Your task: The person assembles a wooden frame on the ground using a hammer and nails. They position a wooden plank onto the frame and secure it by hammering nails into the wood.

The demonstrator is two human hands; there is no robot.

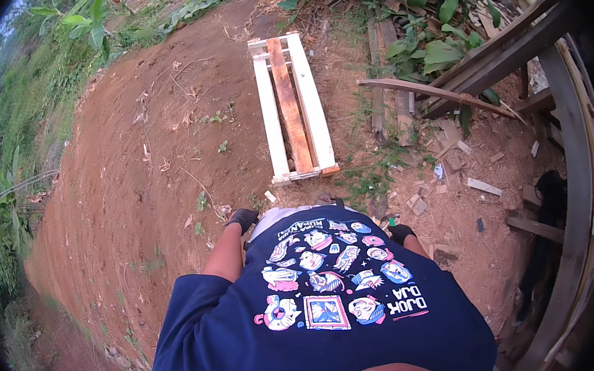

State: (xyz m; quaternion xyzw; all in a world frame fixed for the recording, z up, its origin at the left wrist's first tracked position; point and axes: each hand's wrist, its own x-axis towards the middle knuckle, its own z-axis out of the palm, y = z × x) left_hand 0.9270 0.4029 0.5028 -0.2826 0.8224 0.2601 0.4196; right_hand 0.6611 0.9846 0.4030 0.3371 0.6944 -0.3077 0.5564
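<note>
My left hand [245, 218], in a dark glove, hangs low beside my left thigh. It is too small and dark to make out how its fingers lie. On the other side, my right hand [401, 233], also dark-gloved, looks closed by my right hip, with a small green thing [392, 221] at its fingers that I cannot name. Ahead of my feet lies a long wooden frame [313, 106] of pale boards joined by crosspieces at both ends. A reddish-brown board [289, 108] runs lengthwise down its middle. Both hands are apart from the frame.
Sloping red-brown soil [145, 149] spreads to the left. Wood offcuts [419, 205] and chips are scattered on the right. A weathered timber structure [570, 112] stands along the right side, with a slanting plank [437, 93] jutting out. Leafy plants [436, 4] grow at the back.
</note>
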